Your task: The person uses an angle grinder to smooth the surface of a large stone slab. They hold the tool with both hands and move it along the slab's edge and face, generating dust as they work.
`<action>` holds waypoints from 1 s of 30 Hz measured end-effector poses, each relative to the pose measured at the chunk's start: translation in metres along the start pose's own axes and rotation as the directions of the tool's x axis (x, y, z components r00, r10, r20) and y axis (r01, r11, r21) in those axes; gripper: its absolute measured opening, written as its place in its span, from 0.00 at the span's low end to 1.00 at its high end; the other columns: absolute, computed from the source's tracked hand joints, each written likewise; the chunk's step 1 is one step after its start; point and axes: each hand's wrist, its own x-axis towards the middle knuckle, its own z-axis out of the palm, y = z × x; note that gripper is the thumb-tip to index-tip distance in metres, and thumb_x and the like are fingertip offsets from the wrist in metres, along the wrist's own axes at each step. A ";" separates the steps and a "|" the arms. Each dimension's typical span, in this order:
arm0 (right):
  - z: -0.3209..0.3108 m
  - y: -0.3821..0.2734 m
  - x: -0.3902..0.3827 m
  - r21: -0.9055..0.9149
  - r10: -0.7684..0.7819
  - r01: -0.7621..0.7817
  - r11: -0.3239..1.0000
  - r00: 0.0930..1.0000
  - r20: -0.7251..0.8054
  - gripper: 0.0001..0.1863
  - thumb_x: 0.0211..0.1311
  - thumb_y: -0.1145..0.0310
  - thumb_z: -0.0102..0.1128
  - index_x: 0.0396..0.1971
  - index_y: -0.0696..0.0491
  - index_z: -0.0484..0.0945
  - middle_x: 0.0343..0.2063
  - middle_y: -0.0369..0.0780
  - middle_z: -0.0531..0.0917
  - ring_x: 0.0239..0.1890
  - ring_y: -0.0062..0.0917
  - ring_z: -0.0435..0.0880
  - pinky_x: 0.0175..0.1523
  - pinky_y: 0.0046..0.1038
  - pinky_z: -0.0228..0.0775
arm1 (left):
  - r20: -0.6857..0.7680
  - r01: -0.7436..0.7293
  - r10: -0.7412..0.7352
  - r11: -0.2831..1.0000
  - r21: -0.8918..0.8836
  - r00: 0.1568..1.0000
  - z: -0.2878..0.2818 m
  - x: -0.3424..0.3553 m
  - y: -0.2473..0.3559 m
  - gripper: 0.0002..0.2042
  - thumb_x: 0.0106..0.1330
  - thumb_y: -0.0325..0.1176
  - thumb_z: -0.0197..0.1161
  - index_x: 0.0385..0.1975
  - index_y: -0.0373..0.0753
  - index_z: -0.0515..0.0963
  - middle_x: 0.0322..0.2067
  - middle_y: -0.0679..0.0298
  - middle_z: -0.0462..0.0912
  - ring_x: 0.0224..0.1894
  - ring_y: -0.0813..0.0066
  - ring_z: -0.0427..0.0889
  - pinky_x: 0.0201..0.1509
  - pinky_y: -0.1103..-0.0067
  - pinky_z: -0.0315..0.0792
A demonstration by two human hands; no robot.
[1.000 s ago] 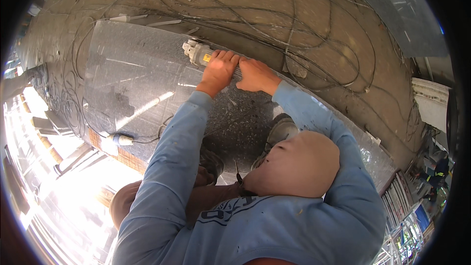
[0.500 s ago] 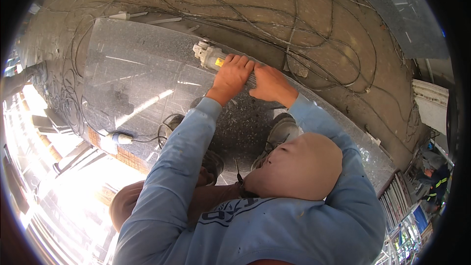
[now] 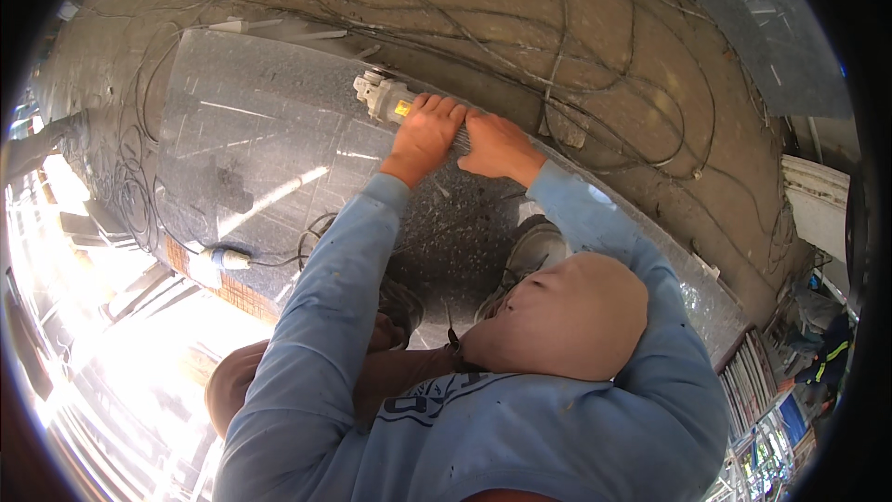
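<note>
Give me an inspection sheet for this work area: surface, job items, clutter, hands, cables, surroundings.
Surface: speckled grey stone slab, glossy, lying flat.
Job's things: handheld power tool at the slab's far edge.
Clutter: white plug connector on the slab's near edge.
Grippers: left hand and right hand side by side, both in a grip on the tool's body.
Cables: thin dark cables tangled over the dirt floor.
Surroundings: second slab at upper right; stacked sheets at lower right.

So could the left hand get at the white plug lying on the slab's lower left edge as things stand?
Probably not at once: the left hand grips the grinder, as does the right hand. The slab toward the plug lies bare.
</note>
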 end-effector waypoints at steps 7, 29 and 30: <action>0.002 0.001 0.003 0.007 0.000 0.000 1.000 1.000 -0.018 0.31 0.48 0.65 0.75 0.49 0.67 0.75 0.41 0.56 0.87 0.49 0.49 0.87 0.52 0.43 0.80 | 0.002 0.002 -0.002 0.996 -0.086 1.000 -0.002 0.000 -0.001 0.19 0.54 0.24 0.65 0.48 0.40 0.79 0.42 0.61 0.81 0.50 0.58 0.80 0.64 0.64 0.69; -0.013 -0.005 -0.016 -0.039 0.073 -0.070 0.997 0.995 0.062 0.31 0.49 0.64 0.76 0.48 0.68 0.76 0.40 0.55 0.87 0.48 0.48 0.88 0.50 0.43 0.82 | 0.019 0.022 -0.021 0.997 -0.075 1.000 -0.005 0.002 0.017 0.19 0.56 0.28 0.66 0.50 0.41 0.79 0.43 0.62 0.80 0.51 0.62 0.79 0.64 0.66 0.69; -0.012 -0.006 -0.012 -0.037 0.068 -0.066 0.997 0.995 0.066 0.31 0.49 0.64 0.76 0.48 0.68 0.76 0.40 0.54 0.87 0.48 0.48 0.88 0.50 0.43 0.82 | 0.016 0.028 -0.027 0.998 -0.062 1.000 -0.004 0.001 0.014 0.19 0.56 0.28 0.66 0.50 0.41 0.79 0.43 0.63 0.80 0.51 0.62 0.79 0.64 0.66 0.69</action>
